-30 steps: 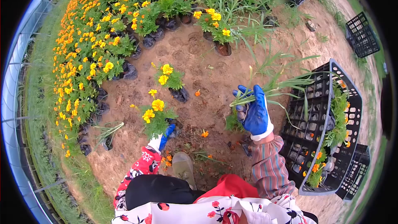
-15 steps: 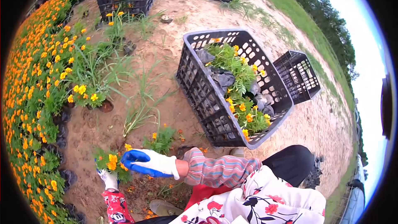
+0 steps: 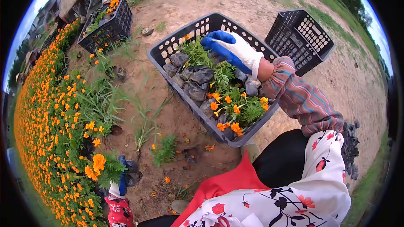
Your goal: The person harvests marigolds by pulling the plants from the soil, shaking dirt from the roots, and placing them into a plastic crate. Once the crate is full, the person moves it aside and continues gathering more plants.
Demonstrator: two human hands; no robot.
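My right hand [image 3: 235, 52], in a white glove with blue palm coating, is over the black crate [image 3: 191, 108]. Its fingers are stretched out with the thumb apart, touching or just above the marigold plants [image 3: 223, 75] and their dark root bags [image 3: 198, 77]. What lies under the fingertips is partly hidden. At lower left, my left hand [image 3: 119, 184], gloved the same way, is closed around a potted marigold [image 3: 99, 164] with orange blooms. A dark bag [image 3: 132, 173] shows beside its fingers. Leaves cover part of this hand.
A dense bed of orange marigolds [image 3: 50, 143] runs along the left. A second loaded crate [image 3: 111, 27] stands at upper left near a person in a straw hat [image 3: 71, 0]. Another black crate [image 3: 299, 40] is at right. Grass tufts [image 3: 145, 130] grow from sandy soil.
My right hand has moved from beside the left hand, up and right into the crate. My left hand stays low at left with the marigold, nearer the flower bed. The view has shifted.
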